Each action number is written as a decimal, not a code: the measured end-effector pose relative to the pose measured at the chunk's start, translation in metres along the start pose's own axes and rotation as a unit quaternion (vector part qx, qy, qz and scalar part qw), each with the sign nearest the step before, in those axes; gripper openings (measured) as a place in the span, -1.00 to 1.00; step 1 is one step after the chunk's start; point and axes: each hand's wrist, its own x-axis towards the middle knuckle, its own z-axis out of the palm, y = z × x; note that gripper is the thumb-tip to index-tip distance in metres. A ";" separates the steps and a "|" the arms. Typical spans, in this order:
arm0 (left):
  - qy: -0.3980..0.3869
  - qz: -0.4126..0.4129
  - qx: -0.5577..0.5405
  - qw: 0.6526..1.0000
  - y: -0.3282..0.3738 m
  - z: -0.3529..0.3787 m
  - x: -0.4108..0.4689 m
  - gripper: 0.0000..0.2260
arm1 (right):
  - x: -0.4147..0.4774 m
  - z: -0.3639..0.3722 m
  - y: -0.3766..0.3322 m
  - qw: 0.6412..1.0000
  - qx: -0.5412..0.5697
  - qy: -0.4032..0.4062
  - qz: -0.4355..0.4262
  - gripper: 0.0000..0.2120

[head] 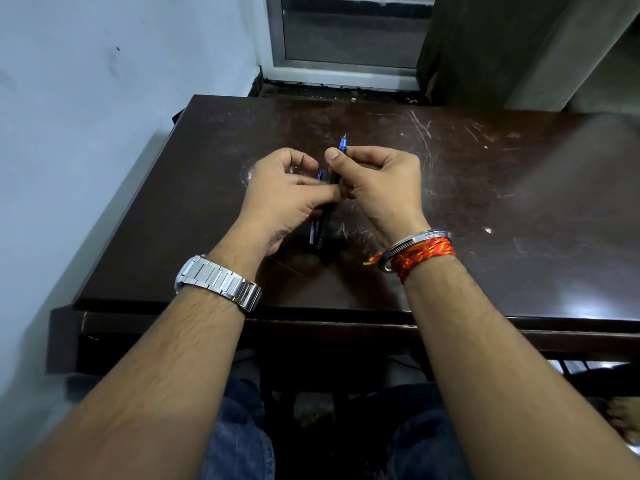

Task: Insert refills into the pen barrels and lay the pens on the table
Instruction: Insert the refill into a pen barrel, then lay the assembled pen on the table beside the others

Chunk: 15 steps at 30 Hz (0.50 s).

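Note:
Both hands meet above the middle of the dark wooden table (485, 202). My right hand (381, 181) pinches a pen (342, 144) whose blue, pointed tip sticks up past the thumb and away from me. My left hand (284, 199) closes around a small bunch of dark pen barrels (322, 226); their lower ends hang out below the palm, and a blue tip shows between the fingers. The two hands touch at the fingers. How the pieces join inside the grip is hidden.
The table top is scratched and glossy, with its front edge (346, 315) near my lap. A pale wall (104, 81) runs along the left. A metal-framed door or window (346, 46) stands behind the table. My knees are below the front edge.

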 end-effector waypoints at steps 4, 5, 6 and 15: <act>0.133 0.016 0.093 0.987 -0.007 -0.012 0.013 -0.89 | 0.002 -0.004 0.002 1.000 0.000 0.017 0.015 -0.83; 0.151 0.040 0.178 0.972 -0.010 -0.017 0.015 -0.88 | 0.002 -0.005 0.003 1.000 -0.005 0.015 0.024 -0.83; 0.138 0.055 0.261 0.954 -0.014 -0.019 0.015 -0.81 | 0.002 -0.005 0.004 0.999 -0.012 0.011 0.034 -0.83; 0.083 0.041 0.436 0.895 -0.019 -0.011 0.013 -0.82 | -0.001 -0.008 0.005 0.993 -0.113 0.009 0.022 -0.80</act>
